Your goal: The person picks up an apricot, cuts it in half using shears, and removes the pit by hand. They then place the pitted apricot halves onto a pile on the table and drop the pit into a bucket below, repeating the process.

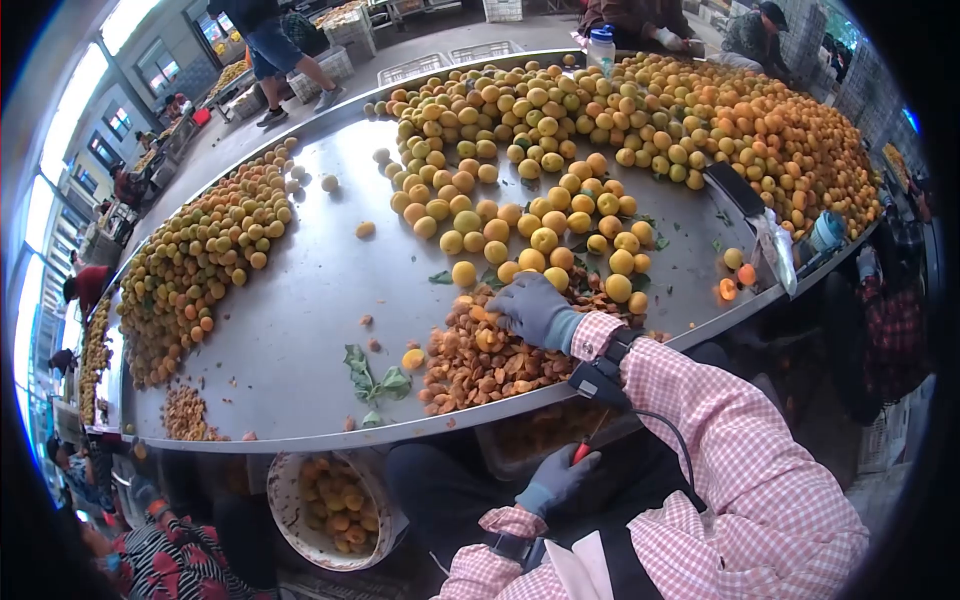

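My right hand [537,308], in a grey glove, is over a heap of brown apricot pits [495,365] at the table's near edge. Its fingers are curled down at the heap's top, and whatever lies between them is hidden. Just beyond are loose yellow apricots [543,240]. Below the table edge, near my lap, my left hand [560,480], also gloved, is closed round a red-handled tool [581,453] with a thin metal shaft pointing up. A cut-looking orange apricot piece [413,358] lies left of the pits.
Apricots are piled along the metal table's [300,350] far side and left side [200,270]. Green leaves [372,378] lie near the front edge. A white bucket [285,500] of apricots stands below. A bottle [600,50] and a dark long object [735,188] are farther off. Other people work around.
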A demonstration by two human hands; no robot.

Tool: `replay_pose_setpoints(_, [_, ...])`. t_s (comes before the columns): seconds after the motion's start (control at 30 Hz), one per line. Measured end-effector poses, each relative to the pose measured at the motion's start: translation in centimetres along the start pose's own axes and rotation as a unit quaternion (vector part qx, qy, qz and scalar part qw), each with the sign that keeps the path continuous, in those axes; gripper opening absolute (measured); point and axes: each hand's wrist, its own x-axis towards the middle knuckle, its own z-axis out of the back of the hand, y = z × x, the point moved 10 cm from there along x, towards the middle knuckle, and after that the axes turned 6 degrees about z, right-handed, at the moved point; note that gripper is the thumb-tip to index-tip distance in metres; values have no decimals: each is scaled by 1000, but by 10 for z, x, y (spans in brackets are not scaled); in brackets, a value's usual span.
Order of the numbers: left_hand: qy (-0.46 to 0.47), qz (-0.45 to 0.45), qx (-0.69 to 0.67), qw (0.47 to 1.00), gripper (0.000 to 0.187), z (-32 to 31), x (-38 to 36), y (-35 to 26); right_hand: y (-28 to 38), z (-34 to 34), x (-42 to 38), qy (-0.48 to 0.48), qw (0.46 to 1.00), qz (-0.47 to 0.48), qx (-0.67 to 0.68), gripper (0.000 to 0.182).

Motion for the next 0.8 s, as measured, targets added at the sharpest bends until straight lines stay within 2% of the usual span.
replay_pose_setpoints(0.07, [-10,11,18,1000,40,6,-8,-9,-1,5,0,-23,999,-21,29,25])
replay_pose_setpoints(0.1, [-15,23,38,999,48,8,-11,-11,-18,1,-8,-64,955,-113,267,26])
replay_pose_setpoints(0.13, [-16,20,37,999,48,8,-11,-9,-29,-5,-17,-99,846,-199,486,29])
replay_pose_setpoints(0.17, [-25,12,31,999,48,10,-10,-7,-28,-13,-23,-77,752,-238,610,36])
replay_pose_setpoints(0.2, [-33,3,27,999,48,11,-9,-5,-26,-5,-30,-77,754,-239,607,36])
replay_pose_setpoints(0.27, [-24,1,27,999,48,9,-13,-11,4,-4,-40,-40,481,-233,844,39])
replay_pose_setpoints(0.3, [-18,2,28,999,47,8,-14,-15,8,-7,-46,-26,439,-241,865,41])
replay_pose_setpoints(0.33, [-17,-1,28,999,47,8,-15,-18,9,-5,-51,-27,441,-241,864,41])
replay_pose_setpoints(0.4, [-17,-11,48,999,46,8,-17,-24,16,-4,-62,-33,385,-258,886,36])
replay_pose_setpoints(0.47, [-18,-7,44,999,46,9,-18,-25,20,-4,-69,-45,380,-275,882,34])
replay_pose_setpoints(0.53, [-19,-2,41,999,45,8,-19,-24,22,-1,-70,-59,416,-257,870,32])
replay_pose_setpoints(0.57, [-24,-7,40,999,45,10,-20,-24,24,-3,-73,-58,417,-257,870,32])
replay_pose_setpoints(0.63, [-31,-14,39,999,45,12,-19,-23,16,-4,-79,-62,496,-268,824,37])
replay_pose_setpoints(0.67, [-29,-25,42,998,44,12,-18,-24,19,-4,-79,-59,496,-266,824,37])
replay_pose_setpoints(0.73, [-36,-35,41,998,44,14,-21,-26,18,-7,-83,-80,526,-319,784,36])
replay_pose_setpoints(0.8, [-34,-48,53,997,35,14,-22,-35,42,-5,-74,-47,526,-311,790,38])
